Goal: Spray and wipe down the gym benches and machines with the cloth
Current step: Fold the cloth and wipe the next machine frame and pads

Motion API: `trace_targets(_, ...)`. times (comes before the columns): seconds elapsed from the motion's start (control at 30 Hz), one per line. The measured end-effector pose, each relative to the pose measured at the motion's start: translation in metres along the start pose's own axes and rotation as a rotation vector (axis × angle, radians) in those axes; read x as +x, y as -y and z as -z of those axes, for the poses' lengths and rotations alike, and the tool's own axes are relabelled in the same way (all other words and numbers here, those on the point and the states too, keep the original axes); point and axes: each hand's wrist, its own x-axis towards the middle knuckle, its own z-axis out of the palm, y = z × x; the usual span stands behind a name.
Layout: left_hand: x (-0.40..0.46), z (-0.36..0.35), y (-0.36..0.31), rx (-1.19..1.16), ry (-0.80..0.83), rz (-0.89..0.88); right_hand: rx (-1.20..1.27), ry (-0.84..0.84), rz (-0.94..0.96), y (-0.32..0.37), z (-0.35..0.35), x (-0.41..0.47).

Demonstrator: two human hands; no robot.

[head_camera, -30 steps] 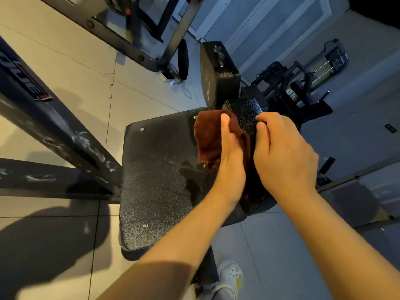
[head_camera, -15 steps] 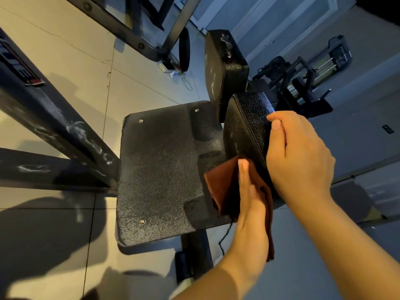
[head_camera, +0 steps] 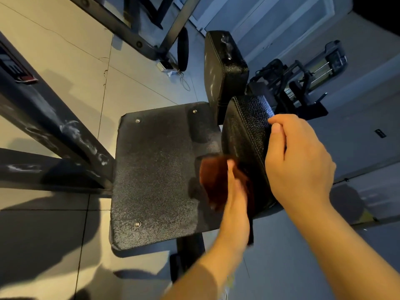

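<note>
Mid-wipe: the left hand (head_camera: 234,198) presses the cloth (head_camera: 213,180) flat-fingered against the pad (head_camera: 249,135) that the right hand (head_camera: 298,161) grips, while the frame (head_camera: 71,135) looks streaked and unwiped.

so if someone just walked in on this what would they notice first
Probably the two bare hands at centre right: the left hand presses a rust-brown cloth flat against the side of an upright black leather pad, while the right hand grips that pad's top edge. Next, the flat black textured seat plate with metal studs beside them, and the dark steel frame bar, smeared white, at left.
</note>
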Motion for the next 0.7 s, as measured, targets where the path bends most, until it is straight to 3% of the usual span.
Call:
trace_targets(0.2, -0.034, -0.014, 0.002, -0.034, 0.005, -0.089, 0.014, -0.001, 0.007, 0.000, -0.001, -0.001)
trace_targets(0.33, 0.012, -0.003, -0.021, -0.067, 0.057, -0.143, 0.010, -0.012, 0.012, -0.001, -0.001, -0.001)
trace_targets(0.47, 0.054, 0.009, -0.039, -0.043, -0.042, -0.121, 0.019, -0.042, 0.014, 0.000, -0.002, 0.000)
trace_targets(0.57, 0.041, 0.008, -0.026, -0.057, -0.094, -0.088, 0.022, -0.028, 0.009, 0.000, -0.001, 0.000)
trace_targets(0.7, -0.021, 0.001, 0.006, 0.006, -0.001, -0.191, 0.027, -0.042, -0.011, 0.001, -0.001, -0.002)
